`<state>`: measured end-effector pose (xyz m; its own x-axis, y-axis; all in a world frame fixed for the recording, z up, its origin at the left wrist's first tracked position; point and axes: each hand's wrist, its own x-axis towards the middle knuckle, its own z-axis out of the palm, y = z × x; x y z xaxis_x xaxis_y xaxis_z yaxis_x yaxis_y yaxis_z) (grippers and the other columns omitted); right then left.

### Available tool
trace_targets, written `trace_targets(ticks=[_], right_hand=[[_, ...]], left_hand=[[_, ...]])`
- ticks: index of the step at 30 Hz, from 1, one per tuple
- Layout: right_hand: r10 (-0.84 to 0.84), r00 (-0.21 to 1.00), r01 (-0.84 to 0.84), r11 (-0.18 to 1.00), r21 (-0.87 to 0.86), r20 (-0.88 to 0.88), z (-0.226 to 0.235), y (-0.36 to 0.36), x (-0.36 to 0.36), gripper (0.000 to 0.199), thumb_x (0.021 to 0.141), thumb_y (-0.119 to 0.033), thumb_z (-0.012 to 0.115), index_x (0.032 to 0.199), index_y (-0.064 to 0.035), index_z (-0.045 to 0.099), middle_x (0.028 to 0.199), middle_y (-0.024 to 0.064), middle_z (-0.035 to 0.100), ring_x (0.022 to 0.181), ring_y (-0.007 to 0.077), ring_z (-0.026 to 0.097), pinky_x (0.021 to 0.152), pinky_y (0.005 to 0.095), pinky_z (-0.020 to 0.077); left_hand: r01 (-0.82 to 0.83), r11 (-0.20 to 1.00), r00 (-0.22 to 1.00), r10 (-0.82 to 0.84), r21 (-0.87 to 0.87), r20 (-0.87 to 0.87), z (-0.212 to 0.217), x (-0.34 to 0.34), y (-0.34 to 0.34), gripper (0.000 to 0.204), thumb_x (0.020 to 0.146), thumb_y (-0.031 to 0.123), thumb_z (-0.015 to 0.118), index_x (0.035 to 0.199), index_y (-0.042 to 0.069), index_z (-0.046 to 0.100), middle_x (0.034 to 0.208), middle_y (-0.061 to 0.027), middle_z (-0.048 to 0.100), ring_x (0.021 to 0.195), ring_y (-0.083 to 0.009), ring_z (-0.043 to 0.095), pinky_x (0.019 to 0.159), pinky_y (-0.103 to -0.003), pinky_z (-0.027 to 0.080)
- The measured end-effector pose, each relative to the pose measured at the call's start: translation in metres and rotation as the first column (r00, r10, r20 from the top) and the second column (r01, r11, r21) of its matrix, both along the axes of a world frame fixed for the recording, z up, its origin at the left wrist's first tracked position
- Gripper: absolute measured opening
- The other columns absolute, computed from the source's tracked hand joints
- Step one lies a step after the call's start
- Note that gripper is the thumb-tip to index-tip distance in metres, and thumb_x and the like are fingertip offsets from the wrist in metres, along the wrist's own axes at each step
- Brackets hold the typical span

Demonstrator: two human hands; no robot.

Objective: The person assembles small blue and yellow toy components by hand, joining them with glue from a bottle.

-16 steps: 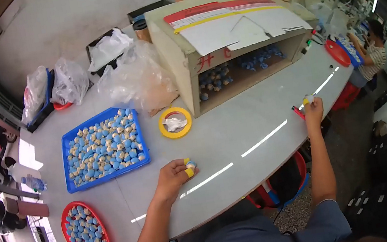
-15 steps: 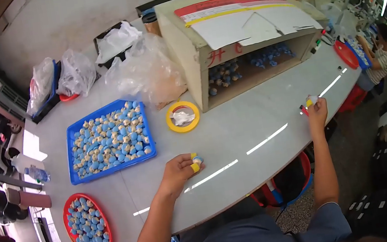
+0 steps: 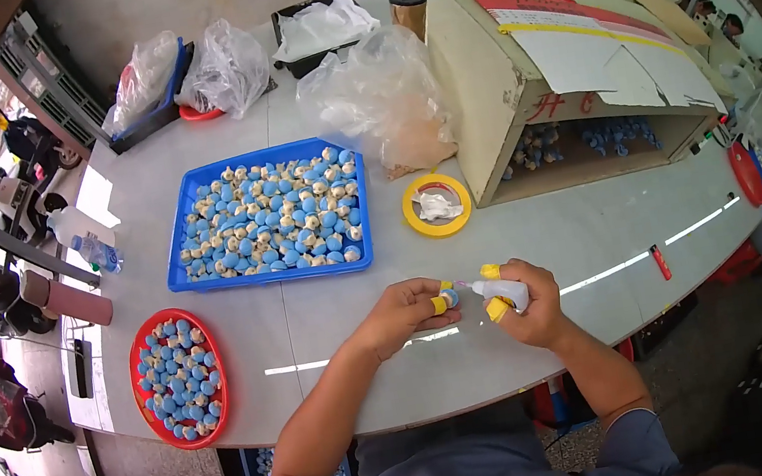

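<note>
Between the yellow-covered fingertips of my left hand [image 3: 400, 317] is a small blue-and-white ball-shaped piece [image 3: 451, 298]. My right hand [image 3: 535, 306], also with yellow finger covers, is closed around a small white squeeze bottle [image 3: 506, 292]. The bottle lies nearly level, its thin nozzle pointing left at the piece; whether the tip touches it I cannot tell. Left of and beyond my hands, a blue tray [image 3: 273, 277] holds many blue-and-cream pieces. Similar pieces fill a red round basket [image 3: 226, 382] at the near left.
A yellow tape roll [image 3: 441, 229] with crumpled white paper inside lies beyond my hands. Behind it stand a plastic bag [image 3: 377, 89] and an open-fronted box [image 3: 484, 72] with blue pieces inside. A red stick-like item [image 3: 661, 262] lies to the right. Other people sit farther back.
My right hand has come left from the table's right side, bringing the squeeze bottle to the piece in my left hand. The whole view has shifted.
</note>
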<state>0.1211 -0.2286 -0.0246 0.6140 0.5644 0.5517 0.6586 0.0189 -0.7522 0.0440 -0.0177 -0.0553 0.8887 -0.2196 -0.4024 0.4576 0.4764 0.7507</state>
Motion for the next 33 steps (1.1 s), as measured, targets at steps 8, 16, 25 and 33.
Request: trace_targets(ticks=[8,16,25,33], right_hand=[[-0.064,0.968,0.053,0.997,0.051,0.241,-0.028,0.0,-0.003,0.024,0.071,-0.006,0.066,0.091,0.0001,0.056,0.07,0.0119,0.059,0.051,0.0235,0.053,0.05,0.0314,0.043],[-0.045,0.969,0.046,0.999,0.001,0.244,-0.025,0.002,-0.004,0.025,0.069,-0.006,0.067,0.09,0.0001,0.057,0.072,0.0122,0.06,0.055,0.0258,0.054,0.056,0.0344,0.0462],[-0.029,0.956,0.033,0.999,-0.009,0.291,-0.024,0.005,-0.001,0.027,0.068,-0.007,0.07,0.091,0.001,0.058,0.076,0.0134,0.066,0.05,0.0248,0.055,0.051,0.0333,0.0436],[0.015,0.98,-0.017,1.0,0.01,0.199,-0.028,0.008,0.0,0.022,0.068,-0.007,0.07,0.087,0.0008,0.06,0.069,0.0116,0.062,0.048,0.0255,0.054,0.049,0.0328,0.0421]], left_hand=[[0.04,0.998,0.997,-0.043,0.05,0.07,-0.008,-0.001,0.001,0.034,0.086,0.002,0.06,0.117,-0.01,0.051,0.107,-0.0169,0.063,0.096,-0.0227,0.066,0.088,-0.03,0.053],[0.064,0.993,0.996,-0.07,0.102,0.056,-0.003,0.001,-0.002,0.035,0.084,-0.003,0.059,0.118,-0.012,0.053,0.107,-0.0169,0.063,0.097,-0.0222,0.066,0.089,-0.029,0.053],[0.077,0.989,0.993,-0.087,0.127,0.075,-0.006,0.001,-0.002,0.035,0.084,-0.005,0.057,0.117,-0.013,0.053,0.108,-0.0168,0.063,0.098,-0.0211,0.066,0.088,-0.028,0.053],[0.08,0.991,0.995,-0.087,0.112,0.058,-0.004,0.0,-0.002,0.035,0.085,-0.004,0.057,0.118,-0.013,0.052,0.109,-0.0169,0.063,0.099,-0.0218,0.065,0.088,-0.027,0.052]])
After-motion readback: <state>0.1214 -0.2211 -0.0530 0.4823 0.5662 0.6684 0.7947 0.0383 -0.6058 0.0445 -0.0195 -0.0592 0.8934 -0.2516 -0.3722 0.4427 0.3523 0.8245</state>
